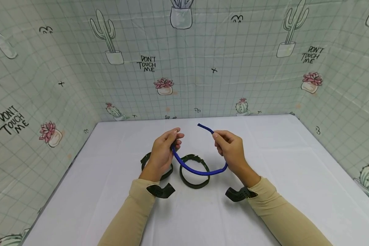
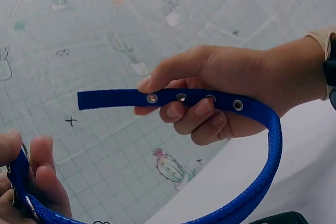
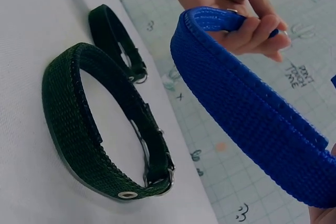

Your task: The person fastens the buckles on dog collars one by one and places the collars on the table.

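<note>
A blue woven pet collar [image 1: 200,172] hangs in a downward curve between the two hands above the table. My left hand [image 1: 163,152] grips its metal-fitted end between thumb and fingers; in the left wrist view that end is partly covered by the fingers. My right hand [image 1: 233,148] pinches the strap near the other end, and its free tip points up and left. Metal eyelets [image 2: 238,105] line this strap part. Two dark green collars lie looped on the table: one [image 3: 68,124] below the blue strap, another [image 3: 100,27] behind my left hand.
A white cloth covers the table [image 1: 110,205]. Fabric walls [image 1: 200,51] printed with cacti and a grid stand at the back and both sides. Each wrist wears a black band, the left one [image 1: 161,190] beside a beige sleeve [image 1: 126,218].
</note>
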### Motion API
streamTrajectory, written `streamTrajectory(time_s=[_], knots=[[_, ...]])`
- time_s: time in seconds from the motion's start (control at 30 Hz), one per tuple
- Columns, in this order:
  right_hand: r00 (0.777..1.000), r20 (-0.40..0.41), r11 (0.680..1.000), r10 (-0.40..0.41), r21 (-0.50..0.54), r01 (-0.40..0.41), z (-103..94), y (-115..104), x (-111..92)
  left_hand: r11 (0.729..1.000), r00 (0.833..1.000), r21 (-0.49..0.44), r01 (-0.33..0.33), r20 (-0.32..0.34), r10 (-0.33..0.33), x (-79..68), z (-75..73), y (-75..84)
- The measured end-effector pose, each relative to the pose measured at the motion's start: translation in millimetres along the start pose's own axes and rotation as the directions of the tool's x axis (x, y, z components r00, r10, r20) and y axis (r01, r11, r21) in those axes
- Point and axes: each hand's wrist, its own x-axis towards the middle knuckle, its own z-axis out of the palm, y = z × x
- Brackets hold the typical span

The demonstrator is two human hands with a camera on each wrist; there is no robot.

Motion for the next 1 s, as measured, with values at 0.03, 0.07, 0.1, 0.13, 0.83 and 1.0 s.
streamTrajectory(time_s=[0.03, 0.07, 0.1, 0.13, 0.83, 1.0], knots=[[1.000, 0.006, 1.000, -0.013, -0.005, 0.013, 0.4, 0, 0, 1.000, 1.000, 0.012, -0.002, 0.006, 0.002, 0.1, 0.2, 0.2], [1.000, 0.015, 1.000, -0.022, -0.014, 0.022, 0.8, -1, 0, 1.000, 1.000, 0.025, -0.003, 0.012, 0.003, 0.2, 0.2, 0.2], [0.999, 0.025, 0.999, -0.029, -0.020, 0.029, 1.2, -1, 0, 0.999, 1.000, 0.039, -0.004, 0.018, 0.003, 0.2, 0.4, 0.3], [0.999, 0.036, 0.999, -0.032, -0.027, 0.033, 1.8, -1, -1, 0.999, 1.000, 0.054, -0.004, 0.024, 0.003, 0.1, 0.7, 0.2], [0.979, 0.197, 0.997, -0.047, -0.050, 0.058, 10.5, -8, -7, 0.996, 1.000, 0.092, -0.005, 0.027, 0.002, -4.8, 12.0, -2.9], [0.980, 0.194, 0.997, -0.046, -0.048, 0.057, 12.3, -8, -9, 0.995, 0.999, 0.096, -0.005, 0.038, 0.001, -5.9, 11.5, -3.7]])
